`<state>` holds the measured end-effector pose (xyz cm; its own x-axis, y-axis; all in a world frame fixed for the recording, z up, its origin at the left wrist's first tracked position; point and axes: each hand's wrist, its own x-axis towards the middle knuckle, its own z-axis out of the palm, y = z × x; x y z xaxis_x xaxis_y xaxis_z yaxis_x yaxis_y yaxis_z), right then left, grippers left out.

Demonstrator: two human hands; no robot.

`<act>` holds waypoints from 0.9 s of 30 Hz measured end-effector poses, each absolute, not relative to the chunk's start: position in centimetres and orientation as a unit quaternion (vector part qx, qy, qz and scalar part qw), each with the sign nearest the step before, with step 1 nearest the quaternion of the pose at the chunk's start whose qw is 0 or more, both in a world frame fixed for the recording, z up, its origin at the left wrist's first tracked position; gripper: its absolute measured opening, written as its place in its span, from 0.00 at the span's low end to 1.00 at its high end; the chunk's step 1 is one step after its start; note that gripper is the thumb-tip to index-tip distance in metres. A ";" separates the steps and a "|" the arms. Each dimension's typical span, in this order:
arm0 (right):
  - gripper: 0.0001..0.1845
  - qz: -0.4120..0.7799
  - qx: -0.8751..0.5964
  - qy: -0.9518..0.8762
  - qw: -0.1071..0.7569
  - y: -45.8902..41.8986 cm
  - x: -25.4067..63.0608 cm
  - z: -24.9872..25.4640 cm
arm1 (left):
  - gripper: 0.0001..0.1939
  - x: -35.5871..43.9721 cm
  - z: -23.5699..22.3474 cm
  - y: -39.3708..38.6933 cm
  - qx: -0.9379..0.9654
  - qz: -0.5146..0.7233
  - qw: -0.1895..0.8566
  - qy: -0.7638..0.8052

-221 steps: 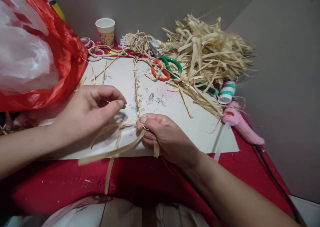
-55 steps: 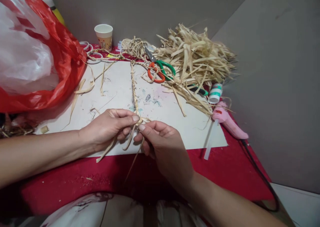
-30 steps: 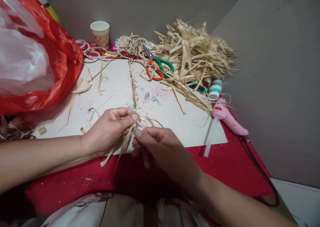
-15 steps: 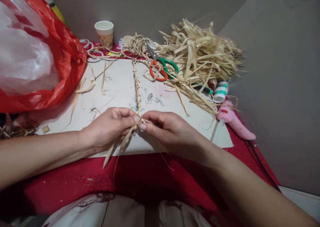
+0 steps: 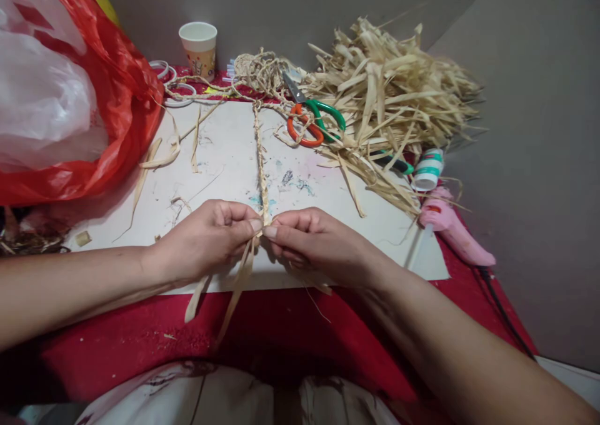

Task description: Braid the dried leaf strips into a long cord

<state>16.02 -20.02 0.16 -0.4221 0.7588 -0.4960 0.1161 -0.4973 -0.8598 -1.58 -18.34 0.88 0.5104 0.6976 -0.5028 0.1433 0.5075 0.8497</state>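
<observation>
A thin straw-coloured braid (image 5: 261, 162) runs from the back of the white board (image 5: 225, 162) toward me, its near end between my two hands. My left hand (image 5: 220, 234) pinches the braid's end from the left, thumb against fingers. From the right, my right hand (image 5: 312, 240) pinches strands at the same spot, the two thumbs almost meeting. Loose flat strands (image 5: 241, 281) hang below the fingers over the board's front edge. More strand ends show beneath my right hand. The exact crossing of the strands is partly hidden by the fingertips.
Scissors (image 5: 307, 125) with orange and green handles lie by a heap of dry strips (image 5: 394, 87). A pink glue gun (image 5: 452, 228) and a white-green roll (image 5: 428, 170) sit right. A paper cup (image 5: 199, 53) stands behind; a red plastic bag (image 5: 126, 125) fills the left.
Both hands stay at the braid's end, and the strands between the fingertips have shifted. My right fingers have drawn closer together. The view has moved slightly, so background things appear a little higher.
</observation>
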 end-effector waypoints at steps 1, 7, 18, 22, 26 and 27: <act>0.14 0.721 -0.494 -0.427 0.232 -20.0 15.9 0.1 | 0.09 -1.7 1.0 -18.3 0.476 0.182 0.726 0.462; 0.15 0.758 -0.483 -0.351 0.262 -20.3 15.2 0.0 | 0.07 -2.0 1.6 -18.1 0.561 0.163 0.657 0.476; 0.14 0.751 -0.502 -0.307 0.299 -21.0 14.0 -0.5 | 0.09 -2.5 2.7 -16.8 0.662 0.112 0.559 0.487; 0.13 0.736 -0.505 -0.325 0.313 -21.0 13.8 -0.7 | 0.09 -2.7 2.9 -16.6 0.671 0.102 0.556 0.480; 0.11 0.740 -0.505 -0.308 0.322 -21.1 13.6 -0.7 | 0.09 -2.6 3.1 -17.5 0.734 0.142 0.451 0.488; 0.11 0.741 -0.503 -0.303 0.324 -21.2 13.5 -0.7 | 0.09 -2.6 3.1 -17.8 0.760 0.149 0.411 0.481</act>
<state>13.51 -21.20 -0.65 -0.2836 0.7856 -0.5499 -0.1749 -0.6062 -0.7758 -2.56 -17.79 3.08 0.4926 0.8539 -0.1680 0.6082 -0.1998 0.7682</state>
